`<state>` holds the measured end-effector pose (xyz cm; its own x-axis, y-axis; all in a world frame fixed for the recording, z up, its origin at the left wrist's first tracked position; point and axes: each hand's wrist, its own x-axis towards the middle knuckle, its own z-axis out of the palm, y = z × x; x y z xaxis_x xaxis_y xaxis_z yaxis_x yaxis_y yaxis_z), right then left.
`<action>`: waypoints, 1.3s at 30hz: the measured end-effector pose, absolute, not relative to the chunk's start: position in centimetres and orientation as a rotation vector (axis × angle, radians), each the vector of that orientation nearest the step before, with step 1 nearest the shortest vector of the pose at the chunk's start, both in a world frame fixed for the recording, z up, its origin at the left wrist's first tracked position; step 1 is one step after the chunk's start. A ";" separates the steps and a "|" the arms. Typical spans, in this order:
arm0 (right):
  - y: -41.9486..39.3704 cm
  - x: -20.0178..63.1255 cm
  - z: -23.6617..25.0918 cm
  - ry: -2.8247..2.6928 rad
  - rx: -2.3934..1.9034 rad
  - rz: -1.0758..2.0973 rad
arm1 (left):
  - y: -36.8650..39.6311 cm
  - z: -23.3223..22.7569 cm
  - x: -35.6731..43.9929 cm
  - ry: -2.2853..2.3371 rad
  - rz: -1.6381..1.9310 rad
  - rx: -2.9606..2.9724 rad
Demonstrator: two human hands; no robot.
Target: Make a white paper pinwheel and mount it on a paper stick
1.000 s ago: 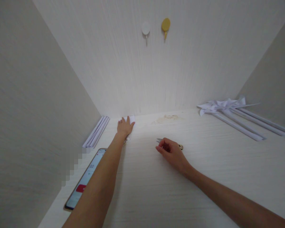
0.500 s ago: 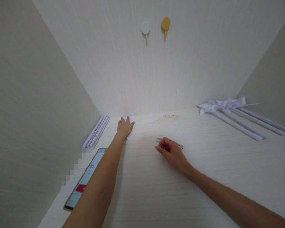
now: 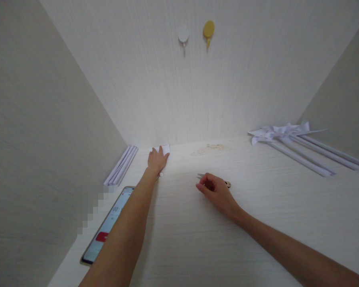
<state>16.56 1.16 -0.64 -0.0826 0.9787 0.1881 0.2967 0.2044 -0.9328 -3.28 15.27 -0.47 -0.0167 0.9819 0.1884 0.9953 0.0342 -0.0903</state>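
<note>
My left hand (image 3: 157, 160) lies with its fingers spread on a small piece of white paper (image 3: 166, 150) at the back of the table, by the wall. A small pale object (image 3: 162, 174) shows beside its wrist, too small to name. My right hand (image 3: 215, 190) is at mid-table with the fingers curled and thumb and fingertips drawn together. What they hold, if anything, is hidden. Behind this hand is a pair of scissors (image 3: 200, 176). Its blade tips point left and part of a handle shows on the right; the hand covers the middle.
Rolled white paper sticks (image 3: 121, 165) lie along the left wall. A phone (image 3: 107, 225) with a timer-like screen is partly under my left forearm. White paper pinwheels (image 3: 281, 131) on sticks lie at back right. A white hook (image 3: 183, 36) and a yellow hook (image 3: 208, 30) are on the wall.
</note>
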 end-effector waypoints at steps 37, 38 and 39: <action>1.3 16.5 -0.5 -1.569 -1.258 0.941 | 14.6 -0.1 -2.2 -2.034 -0.667 -2.060; 1.3 16.5 -0.6 -1.564 -1.252 0.941 | 14.6 0.2 -2.1 -2.019 -0.708 -2.069; 1.3 16.5 -0.6 -1.559 -1.244 0.944 | 14.6 0.7 -2.0 -2.000 -0.763 -2.070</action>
